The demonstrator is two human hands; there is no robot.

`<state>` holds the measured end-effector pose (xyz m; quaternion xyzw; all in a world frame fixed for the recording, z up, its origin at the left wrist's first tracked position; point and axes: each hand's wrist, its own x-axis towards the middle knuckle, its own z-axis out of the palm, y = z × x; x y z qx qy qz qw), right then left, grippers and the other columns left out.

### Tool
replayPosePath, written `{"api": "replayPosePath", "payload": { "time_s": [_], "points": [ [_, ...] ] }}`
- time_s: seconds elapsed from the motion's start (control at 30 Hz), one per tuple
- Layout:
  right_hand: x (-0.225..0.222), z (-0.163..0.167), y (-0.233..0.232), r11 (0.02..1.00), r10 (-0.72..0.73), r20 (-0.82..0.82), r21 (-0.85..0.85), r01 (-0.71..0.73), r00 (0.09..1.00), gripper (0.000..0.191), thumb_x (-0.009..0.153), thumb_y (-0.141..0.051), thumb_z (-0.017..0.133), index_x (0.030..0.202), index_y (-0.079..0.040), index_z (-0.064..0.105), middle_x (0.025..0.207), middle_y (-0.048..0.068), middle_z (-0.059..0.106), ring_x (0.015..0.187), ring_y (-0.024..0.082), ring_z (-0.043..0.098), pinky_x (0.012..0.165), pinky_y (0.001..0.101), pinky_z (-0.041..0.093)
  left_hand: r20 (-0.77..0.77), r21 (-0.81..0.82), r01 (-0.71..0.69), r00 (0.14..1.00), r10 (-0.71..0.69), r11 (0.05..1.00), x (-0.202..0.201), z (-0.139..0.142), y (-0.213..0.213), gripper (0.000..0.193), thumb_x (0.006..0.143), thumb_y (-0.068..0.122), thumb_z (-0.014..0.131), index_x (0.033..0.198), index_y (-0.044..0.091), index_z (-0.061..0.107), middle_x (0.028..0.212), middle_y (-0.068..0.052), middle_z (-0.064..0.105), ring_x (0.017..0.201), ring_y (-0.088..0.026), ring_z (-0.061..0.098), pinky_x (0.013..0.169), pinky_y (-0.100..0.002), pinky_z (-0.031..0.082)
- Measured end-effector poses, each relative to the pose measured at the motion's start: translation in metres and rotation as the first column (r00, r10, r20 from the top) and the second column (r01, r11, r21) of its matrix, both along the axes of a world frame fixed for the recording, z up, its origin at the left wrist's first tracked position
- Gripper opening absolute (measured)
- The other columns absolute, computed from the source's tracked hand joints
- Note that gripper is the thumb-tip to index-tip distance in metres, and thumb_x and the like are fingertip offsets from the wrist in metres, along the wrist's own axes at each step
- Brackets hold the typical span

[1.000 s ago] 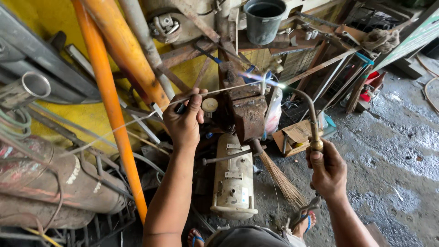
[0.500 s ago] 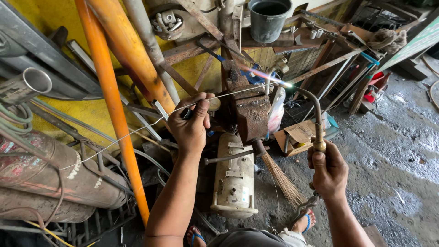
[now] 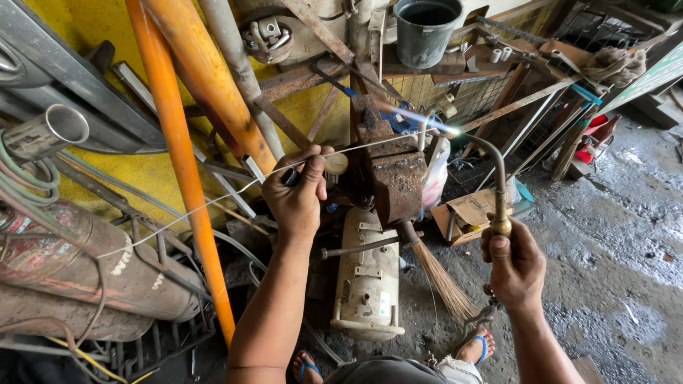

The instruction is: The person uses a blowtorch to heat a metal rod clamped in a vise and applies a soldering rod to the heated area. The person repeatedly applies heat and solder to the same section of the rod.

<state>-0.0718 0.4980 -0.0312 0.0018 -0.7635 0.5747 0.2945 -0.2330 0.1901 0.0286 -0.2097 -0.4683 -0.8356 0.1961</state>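
My left hand [image 3: 297, 195] pinches a long thin filler rod [image 3: 213, 201] that runs from lower left up to a rusty vise [image 3: 393, 178]. My right hand [image 3: 514, 264] grips the brass handle of a gas torch [image 3: 496, 188]. Its curved neck arches up and left, and a bluish flame [image 3: 421, 117] burns at the tip above the vise, close to the rod's end. A small pale metal piece [image 3: 422, 135] stands clamped on the vise near the flame.
Orange pipes [image 3: 181, 163] slant across the left. Rusty gas cylinders [image 3: 85, 263] lie at lower left. A pale machine housing [image 3: 368, 277] and a straw broom [image 3: 441, 281] sit below the vise. A grey bucket [image 3: 425, 30] stands above. My sandalled feet [image 3: 484, 348] are on wet concrete.
Both hands hold nearly the same pose. The view has shifted slightly, and the flame and rod tip stay over the vise.
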Motion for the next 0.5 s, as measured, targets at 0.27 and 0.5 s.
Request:
{"api": "replayPosePath", "payload": {
  "time_s": [0.27,0.5],
  "points": [
    [0.007,-0.009,0.006,1.0,-0.008,-0.047,-0.016,0.007,0.999,0.04,0.112,-0.028,0.056,0.129,0.008,0.056,0.091,0.007,0.065,0.072,0.01,0.059,0.062,0.0247,0.049,0.313,0.002,-0.313,0.902,0.297,0.95,-0.045,-0.073,-0.062,0.016,0.095,0.01,0.077,0.107,0.0,0.074,0.097,-0.012,0.078,0.054,-0.007,0.053,0.048,-0.02,0.042],
    [0.006,-0.008,0.002,1.0,0.014,-0.04,-0.01,-0.014,0.999,0.041,0.112,-0.028,0.055,0.134,0.007,0.057,0.088,0.007,0.064,0.071,0.009,0.058,0.062,0.0237,0.048,0.327,-0.099,-0.362,0.868,0.374,0.927,-0.055,-0.115,-0.074,0.015,0.095,0.012,0.077,0.106,0.003,0.075,0.093,-0.009,0.078,0.056,-0.006,0.056,0.048,-0.021,0.046]
  ]
}}
